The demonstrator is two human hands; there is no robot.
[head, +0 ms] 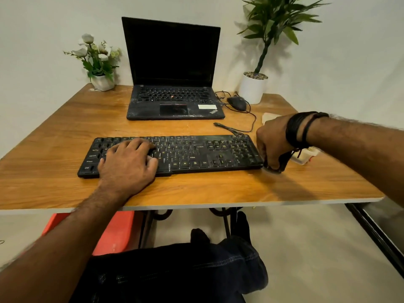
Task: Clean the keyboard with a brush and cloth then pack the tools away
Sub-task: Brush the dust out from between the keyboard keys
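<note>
Left hand lies flat, fingers straight, pressing the left half of the keyboard, which sits mid-table w/ bare wood in front of it up to the near edge. Keyboard prob light, stiff, skids easily, so pin it there. Right hand, at the keyboard's right end, is curled round a dark brush, blurred; cloth not identifiable.

Wooden tabletop carries keyboard, open laptop, mouse, flower pot, potted plant.

Single head-worn wide-angle view, facing forward and down, close above the table
</note>
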